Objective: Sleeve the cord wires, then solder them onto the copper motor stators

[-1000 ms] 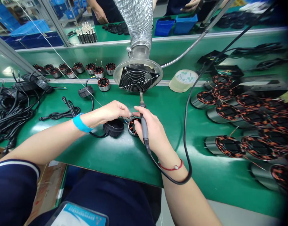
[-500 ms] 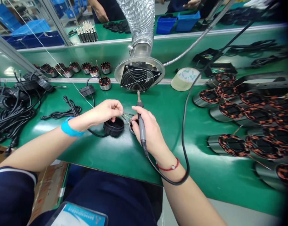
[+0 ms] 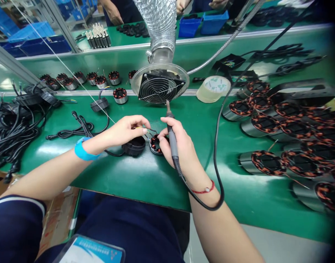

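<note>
My right hand (image 3: 182, 148) is wrapped round a soldering iron (image 3: 172, 140), its tip pointing up and away toward the fan. The thumb and fingertips of this hand also reach the rim of a copper-wound motor stator (image 3: 156, 145) on the bench, partly hidden by the hand. My left hand (image 3: 127, 129) has its thumb and fingers at several thin wires (image 3: 151, 132) just above the stator, loosely pinching them. Below the left hand lies a round black housing (image 3: 134, 147) with a black cable running off to the left.
A fume fan (image 3: 159, 89) on a silver duct hangs ahead. Wound stators (image 3: 268, 162) crowd the right side; more line the back left. Black cables (image 3: 18, 126) pile up at far left. A tape roll (image 3: 213, 88) stands behind. Co-workers' hands (image 3: 112, 14) show across the bench.
My right hand and the soldering iron have shifted right, uncovering more of the stator. The left fingers have moved right along the wires and spread a little. The view has shifted slightly.
</note>
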Available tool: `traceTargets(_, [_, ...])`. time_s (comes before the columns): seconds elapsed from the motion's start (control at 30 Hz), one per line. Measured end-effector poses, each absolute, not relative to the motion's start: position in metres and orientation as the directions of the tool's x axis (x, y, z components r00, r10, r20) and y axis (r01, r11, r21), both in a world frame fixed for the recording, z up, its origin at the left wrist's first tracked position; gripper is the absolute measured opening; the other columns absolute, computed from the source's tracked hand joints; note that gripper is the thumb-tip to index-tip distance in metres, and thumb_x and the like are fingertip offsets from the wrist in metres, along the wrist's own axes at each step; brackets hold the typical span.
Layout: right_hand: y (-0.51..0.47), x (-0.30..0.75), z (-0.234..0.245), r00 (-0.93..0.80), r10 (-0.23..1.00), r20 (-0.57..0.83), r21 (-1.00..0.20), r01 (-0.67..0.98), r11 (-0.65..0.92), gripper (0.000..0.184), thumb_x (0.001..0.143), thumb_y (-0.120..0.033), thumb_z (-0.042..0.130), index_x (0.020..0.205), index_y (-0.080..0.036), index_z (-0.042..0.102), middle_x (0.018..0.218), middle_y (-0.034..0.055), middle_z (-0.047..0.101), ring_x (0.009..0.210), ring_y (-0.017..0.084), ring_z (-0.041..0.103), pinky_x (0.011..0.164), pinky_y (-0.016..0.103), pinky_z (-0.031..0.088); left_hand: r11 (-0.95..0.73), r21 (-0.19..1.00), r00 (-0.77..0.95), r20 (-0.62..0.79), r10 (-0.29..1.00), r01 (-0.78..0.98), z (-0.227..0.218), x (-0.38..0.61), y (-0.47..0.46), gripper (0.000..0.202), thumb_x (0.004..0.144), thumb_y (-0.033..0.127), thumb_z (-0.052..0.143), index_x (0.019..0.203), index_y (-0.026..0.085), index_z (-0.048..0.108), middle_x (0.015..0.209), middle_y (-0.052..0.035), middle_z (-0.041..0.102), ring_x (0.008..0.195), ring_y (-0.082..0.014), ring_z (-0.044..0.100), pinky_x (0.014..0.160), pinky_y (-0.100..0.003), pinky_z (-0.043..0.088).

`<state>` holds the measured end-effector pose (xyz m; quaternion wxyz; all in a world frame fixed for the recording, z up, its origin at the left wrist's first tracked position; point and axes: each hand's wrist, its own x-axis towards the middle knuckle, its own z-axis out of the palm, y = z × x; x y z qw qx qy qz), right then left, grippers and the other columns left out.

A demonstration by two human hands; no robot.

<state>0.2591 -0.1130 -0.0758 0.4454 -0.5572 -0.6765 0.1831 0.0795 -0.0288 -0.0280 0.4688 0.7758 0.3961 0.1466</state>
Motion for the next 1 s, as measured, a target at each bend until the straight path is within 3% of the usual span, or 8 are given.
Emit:
traceTargets(0.13, [-0.115, 0.253, -0.077, -0.138, 0.896, 0.422, -0.673, 0.615, 0.412, 0.048, 0.079, -0.012, 0.052, 0.125, -0.022, 0.044, 0.086, 0.0019, 0.066, 0.086, 0.022, 0.061, 0.088, 0.042, 0.044, -0.562, 0.686, 0.752, 0.033, 0.658, 0.461, -0.029, 0.062, -0.029, 0.012, 0.085, 0.019, 0.053, 0.088, 0.016, 0.064, 0.085, -0.0012, 0.060, 0.080, -0.0119, 0.056, 0.076, -0.026, 0.045])
traceTargets(0.23, [-0.115, 0.251, -0.079, -0.178, 0.888, 0.423, -0.638, 0.637, 0.432, 0.047, 0.080, -0.012, 0.051, 0.126, -0.021, 0.045, 0.087, 0.0034, 0.066, 0.088, 0.023, 0.061, 0.090, 0.043, 0.043, -0.653, 0.586, 0.771, 0.074, 0.633, 0.480, -0.032, 0.063, -0.031, 0.017, 0.089, 0.019, 0.050, 0.088, 0.016, 0.067, 0.083, -0.0019, 0.059, 0.080, -0.0126, 0.056, 0.078, -0.026, 0.044])
traceTargets(0.37, [-0.115, 0.254, -0.079, -0.165, 0.897, 0.410, -0.651, 0.636, 0.414, 0.051, 0.079, -0.012, 0.053, 0.128, -0.021, 0.043, 0.087, 0.0026, 0.065, 0.090, 0.024, 0.060, 0.092, 0.044, 0.043, -0.611, 0.599, 0.769, -0.012, 0.640, 0.517, -0.033, 0.073, -0.035, 0.020, 0.089, 0.025, 0.053, 0.087, 0.017, 0.071, 0.076, -0.0009, 0.061, 0.071, -0.0119, 0.057, 0.071, -0.024, 0.042])
traceTargets(0.57, [-0.114, 0.255, -0.078, -0.115, 0.924, 0.365, -0.719, 0.595, 0.359, 0.059, 0.076, -0.016, 0.057, 0.131, -0.023, 0.039, 0.118, 0.0103, 0.060, 0.107, 0.027, 0.057, 0.092, 0.047, 0.045, -0.551, 0.636, 0.751, -0.069, 0.657, 0.540, -0.030, 0.074, -0.036, 0.020, 0.088, 0.026, 0.053, 0.095, 0.018, 0.069, 0.079, -0.0011, 0.063, 0.071, -0.0123, 0.056, 0.069, -0.024, 0.040])
traceTargets(0.67, [-0.112, 0.250, -0.081, -0.102, 0.936, 0.337, -0.748, 0.574, 0.332, 0.054, 0.076, -0.014, 0.054, 0.128, -0.022, 0.042, 0.111, 0.0093, 0.063, 0.101, 0.025, 0.060, 0.090, 0.046, 0.047, -0.475, 0.655, 0.682, -0.085, 0.727, 0.587, -0.025, 0.073, -0.034, 0.024, 0.089, 0.029, 0.049, 0.104, 0.017, 0.063, 0.077, 0.0001, 0.061, 0.066, -0.0119, 0.051, 0.063, -0.023, 0.038])
traceTargets(0.8, [-0.109, 0.243, -0.089, -0.030, 0.932, 0.360, -0.767, 0.559, 0.315, 0.045, 0.079, -0.011, 0.047, 0.122, -0.021, 0.047, 0.096, 0.0061, 0.066, 0.091, 0.022, 0.063, 0.084, 0.039, 0.051, -0.487, 0.522, 0.690, -0.317, 0.651, 0.700, -0.016, 0.083, -0.035, 0.027, 0.091, 0.026, 0.042, 0.073, 0.016, 0.059, 0.066, -0.0003, 0.058, 0.060, -0.0117, 0.048, 0.058, -0.024, 0.032])
traceTargets(0.87, [-0.109, 0.242, -0.092, -0.028, 0.921, 0.388, -0.763, 0.551, 0.338, 0.043, 0.079, -0.010, 0.045, 0.120, -0.021, 0.049, 0.093, 0.0046, 0.067, 0.089, 0.020, 0.064, 0.082, 0.037, 0.052, -0.500, 0.482, 0.689, -0.397, 0.607, 0.719, -0.015, 0.089, -0.038, 0.028, 0.090, 0.026, 0.044, 0.066, 0.016, 0.055, 0.061, 0.0001, 0.056, 0.055, -0.0113, 0.045, 0.055, -0.025, 0.029])
traceTargets(1.0, [-0.111, 0.246, -0.091, 0.044, 0.907, 0.419, -0.781, 0.527, 0.335, 0.040, 0.082, -0.012, 0.047, 0.121, -0.022, 0.048, 0.098, 0.0048, 0.069, 0.091, 0.018, 0.066, 0.084, 0.035, 0.053, -0.453, 0.516, 0.657, -0.331, 0.678, 0.727, -0.020, 0.085, -0.032, 0.025, 0.089, 0.028, 0.045, 0.069, 0.017, 0.055, 0.061, 0.0008, 0.055, 0.057, -0.0119, 0.046, 0.056, -0.024, 0.030])
